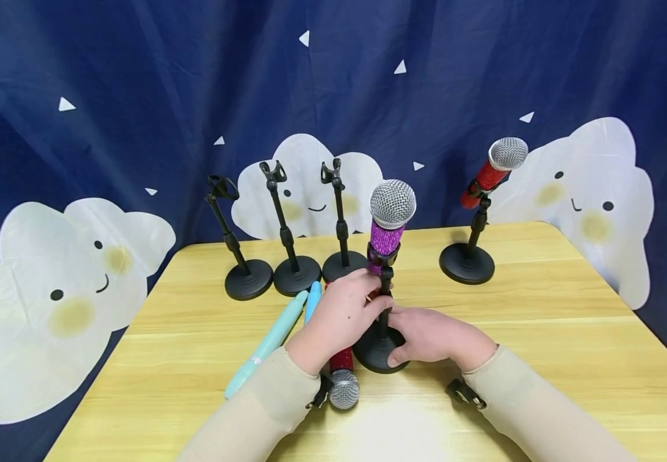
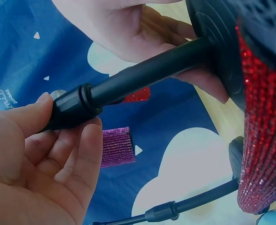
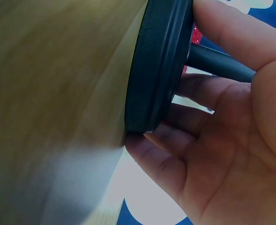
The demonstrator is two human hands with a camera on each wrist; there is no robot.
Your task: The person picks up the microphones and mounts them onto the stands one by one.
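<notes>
A purple glittery microphone (image 1: pixel 386 239) with a silver mesh head rests tilted in the clip of a black stand. My left hand (image 1: pixel 341 316) pinches the stand's pole at its black collar (image 2: pixel 72 108), just under the microphone. Low on the same stand, my right hand (image 1: pixel 430 335) grips the round base (image 1: pixel 376 350); in the right wrist view its fingers and thumb lie around the base's edge (image 3: pixel 157 70). Beneath my left forearm a red glittery microphone (image 1: pixel 344 387) lies on the table, its mesh head toward me.
Three black stands with bare clips (image 1: pixel 249 280) (image 1: pixel 297 274) (image 1: pixel 345 262) stand at the back left. Another stand (image 1: pixel 467 264) at the back right holds a red microphone (image 1: pixel 492 172). A teal pen-shaped object (image 1: pixel 266 346) and a blue one (image 1: pixel 312 300) lie left of my left hand.
</notes>
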